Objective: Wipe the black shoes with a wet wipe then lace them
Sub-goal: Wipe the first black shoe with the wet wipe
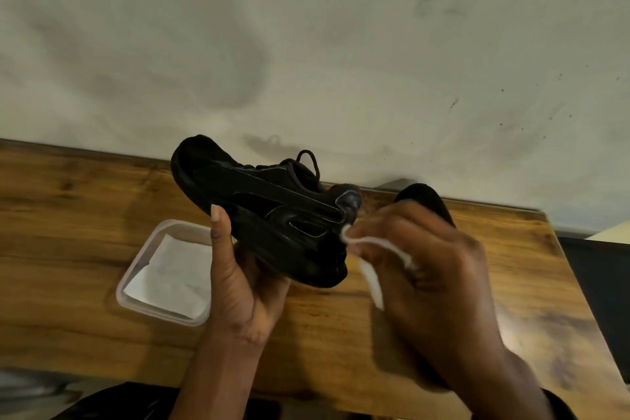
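Observation:
A black shoe (259, 201) is held up over the wooden table (68, 249), lying on its side with the toe to the upper left and its lace looped at the top. My left hand (238, 276) grips it from below, thumb up along the sole. My right hand (419, 269), blurred, pinches a white wet wipe (370, 269) and presses it against the shoe's heel end. The second black shoe (426, 201) stands on the table behind my right hand, mostly hidden by it.
A clear plastic container (136, 283) with white wipes inside sits on the table to the left of my left hand. A stained white wall (306, 44) rises directly behind the table. The table's right edge drops off at a dark gap (600, 283).

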